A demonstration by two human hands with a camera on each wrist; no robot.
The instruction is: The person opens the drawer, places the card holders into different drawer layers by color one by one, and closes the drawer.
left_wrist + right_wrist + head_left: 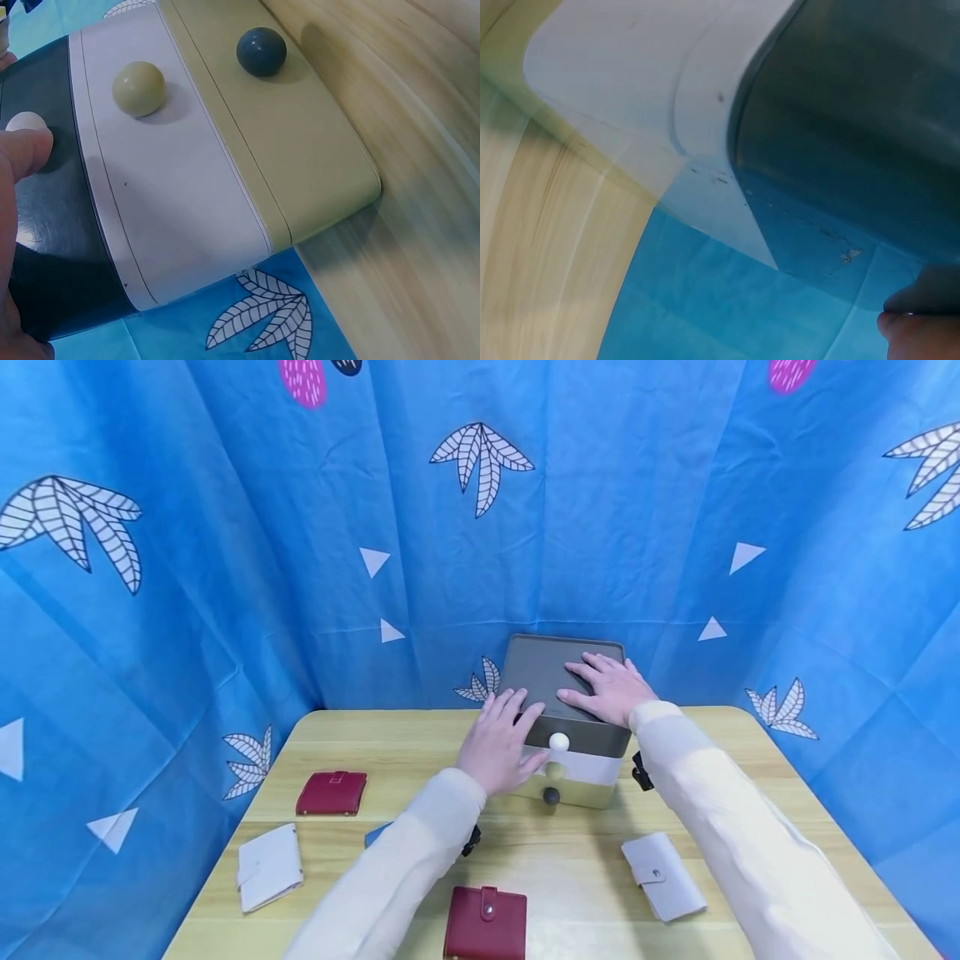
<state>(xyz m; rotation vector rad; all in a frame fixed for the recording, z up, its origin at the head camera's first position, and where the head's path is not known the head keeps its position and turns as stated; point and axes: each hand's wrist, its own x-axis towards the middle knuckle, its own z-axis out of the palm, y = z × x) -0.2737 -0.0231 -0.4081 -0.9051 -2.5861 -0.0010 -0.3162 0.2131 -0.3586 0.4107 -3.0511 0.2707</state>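
A small three-drawer cabinet [592,767] stands at the back of the table, with dark grey, white and pale yellow tiers. Each drawer has a round knob: a white knob [558,742], a yellow knob [139,88] and a dark knob [261,52]. My left hand [497,745] rests at the front left of the cabinet, fingers extended over its top edge. Its thumb overlaps the white knob in the left wrist view. Across the right part of the grey top, my right hand [611,689] lies with fingers spread. The drawers look closed.
A red wallet [332,793] and a white wallet [271,867] lie on the left. Another red wallet [486,923] is at the front middle, a pale wallet [663,876] at the right. A blue item [375,834] is mostly hidden by the left sleeve. Blue curtain [630,527] surrounds the table.
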